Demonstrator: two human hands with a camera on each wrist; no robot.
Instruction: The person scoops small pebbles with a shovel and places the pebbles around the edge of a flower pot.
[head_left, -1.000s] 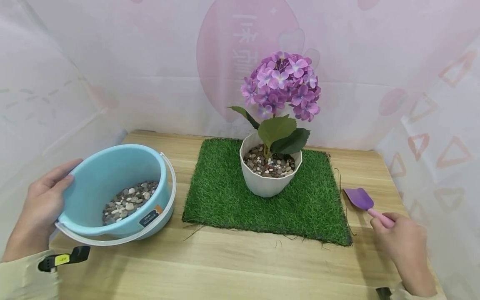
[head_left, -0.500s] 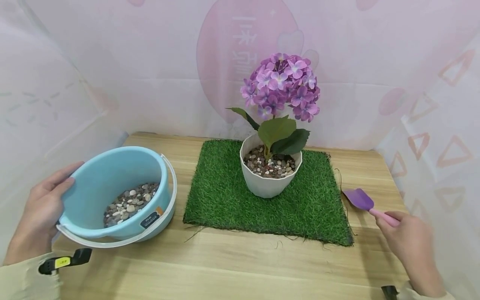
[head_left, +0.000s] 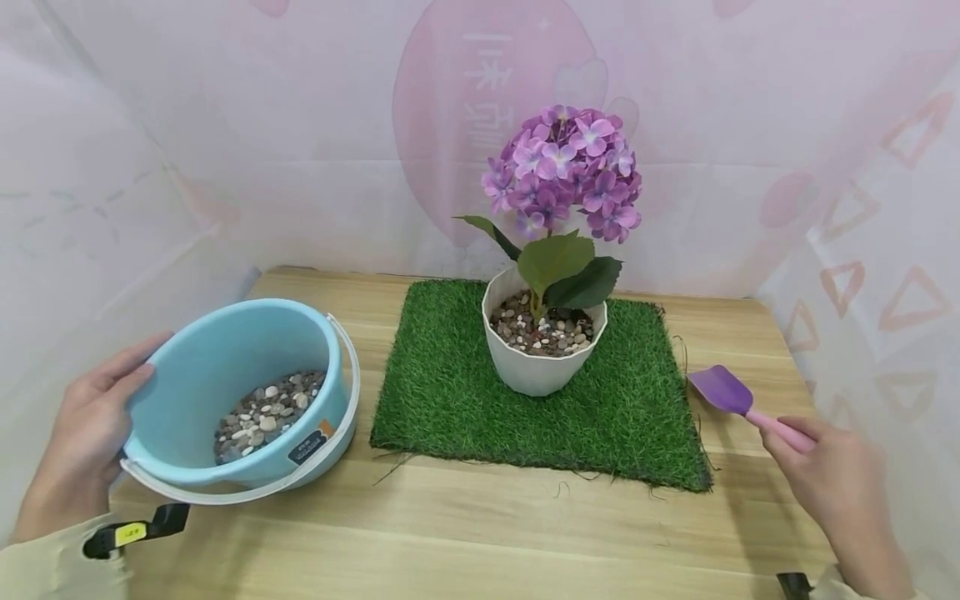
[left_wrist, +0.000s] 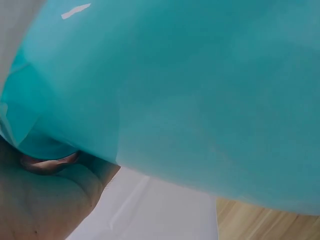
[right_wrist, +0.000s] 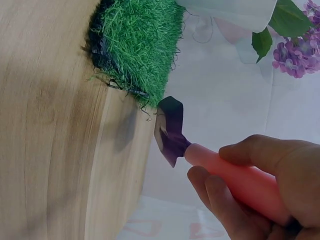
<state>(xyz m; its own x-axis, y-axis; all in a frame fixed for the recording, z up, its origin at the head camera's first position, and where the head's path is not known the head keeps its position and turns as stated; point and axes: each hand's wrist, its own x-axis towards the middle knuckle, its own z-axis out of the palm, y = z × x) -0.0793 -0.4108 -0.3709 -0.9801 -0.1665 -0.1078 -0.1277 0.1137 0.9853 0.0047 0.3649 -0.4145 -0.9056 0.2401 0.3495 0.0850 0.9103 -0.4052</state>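
Observation:
At the left of the head view, my left hand (head_left: 90, 433) grips the rim of a light blue bucket (head_left: 187, 375), thumb on the rim. The bucket tilts and holds small pebbles (head_left: 270, 414); its white handle (head_left: 225, 498) hangs down the front. In the left wrist view the bucket's outer wall (left_wrist: 190, 100) fills most of the picture. My right hand (head_left: 840, 475) holds a small shovel by its pink handle (right_wrist: 235, 182), fingers curled round it. The shovel's purple blade (head_left: 722, 388) is above the table, close to the mat's right edge, with a shadow beneath.
A white pot (head_left: 536, 375) with pebbles and a purple hydrangea (head_left: 562, 171) stands on a green grass mat (head_left: 450, 400). The mat lies on a wooden table (head_left: 450, 525). Pale printed sheets (head_left: 300, 125) enclose the back and sides.
The right hand has shifted slightly right and down with the shovel, whose blade has turned a little. The bucket in the left hand sits slightly lower and farther right in the picture.

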